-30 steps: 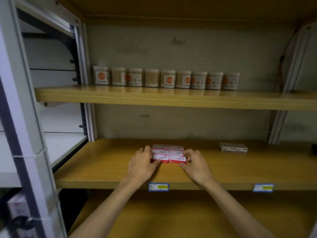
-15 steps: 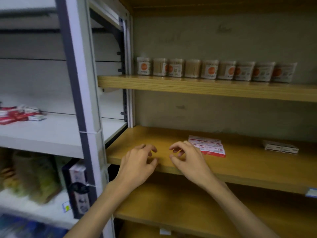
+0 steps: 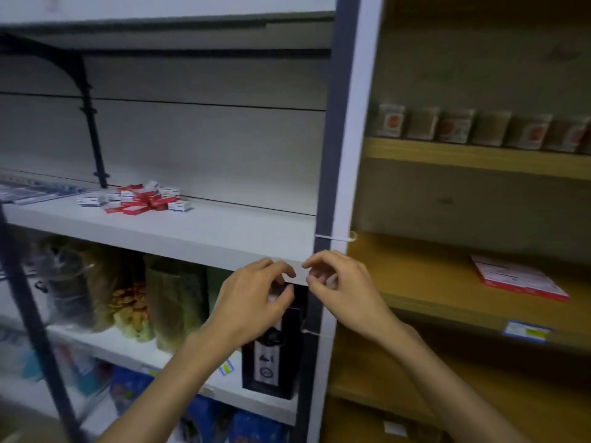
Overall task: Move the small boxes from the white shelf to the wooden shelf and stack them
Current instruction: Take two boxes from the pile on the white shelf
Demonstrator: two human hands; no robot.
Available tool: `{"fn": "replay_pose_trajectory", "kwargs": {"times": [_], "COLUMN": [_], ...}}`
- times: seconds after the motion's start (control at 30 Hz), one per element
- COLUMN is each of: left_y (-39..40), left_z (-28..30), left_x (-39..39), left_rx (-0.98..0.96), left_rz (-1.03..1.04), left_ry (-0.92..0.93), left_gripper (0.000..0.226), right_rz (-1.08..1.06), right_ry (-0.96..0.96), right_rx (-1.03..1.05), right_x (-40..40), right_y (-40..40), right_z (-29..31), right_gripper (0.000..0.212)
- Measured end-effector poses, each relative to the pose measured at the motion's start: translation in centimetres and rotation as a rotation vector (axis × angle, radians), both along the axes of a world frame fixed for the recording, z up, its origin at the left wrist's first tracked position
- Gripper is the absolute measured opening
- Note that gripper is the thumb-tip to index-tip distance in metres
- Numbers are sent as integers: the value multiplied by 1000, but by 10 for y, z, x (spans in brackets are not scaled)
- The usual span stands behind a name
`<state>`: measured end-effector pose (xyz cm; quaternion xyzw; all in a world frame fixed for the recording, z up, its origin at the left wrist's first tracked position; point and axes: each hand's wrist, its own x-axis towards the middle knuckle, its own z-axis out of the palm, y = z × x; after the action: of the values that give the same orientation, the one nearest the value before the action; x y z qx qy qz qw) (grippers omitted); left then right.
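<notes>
A loose heap of small red and white boxes (image 3: 137, 198) lies on the white shelf (image 3: 198, 238) at the left. A flat block of red boxes (image 3: 515, 276) sits on the wooden shelf (image 3: 425, 279) at the right. My left hand (image 3: 252, 298) and my right hand (image 3: 342, 286) hover side by side in front of the white shelf's front edge, near the upright post. Both hold nothing, with fingers curled and apart. The heap of boxes is well to the left of both hands.
A white-and-grey upright post (image 3: 342, 155) divides the two shelf units. Several round tubs (image 3: 479, 127) line the upper wooden shelf. Bagged snacks (image 3: 128, 298) and a dark box (image 3: 271, 356) stand on the lower white shelf. A blue price tag (image 3: 524, 330) marks the wooden edge.
The view has swung left from the wooden shelf to the white shelf. Both hands left the block of red boxes and moved left, empty, to the white shelf's edge.
</notes>
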<state>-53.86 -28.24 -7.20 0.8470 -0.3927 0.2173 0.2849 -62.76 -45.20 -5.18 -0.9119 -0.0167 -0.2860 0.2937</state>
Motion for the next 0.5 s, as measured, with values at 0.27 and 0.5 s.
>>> {"fn": "replay_pose_trajectory", "kwargs": {"times": [0.27,0.5], "left_y": [94,138], "left_z": [8,11], "left_x": [88,175], "left_rx": [61,91], "left_rz": [12,97], "left_ry": [-5,27], "left_gripper": [34,37], "right_rz": [-71,-115], "right_ry": [36,119], "right_rx": [8,-50], "right_x": [83,167], "right_y": [88,126], "right_z": [-3,1], "right_gripper": [16,32]}}
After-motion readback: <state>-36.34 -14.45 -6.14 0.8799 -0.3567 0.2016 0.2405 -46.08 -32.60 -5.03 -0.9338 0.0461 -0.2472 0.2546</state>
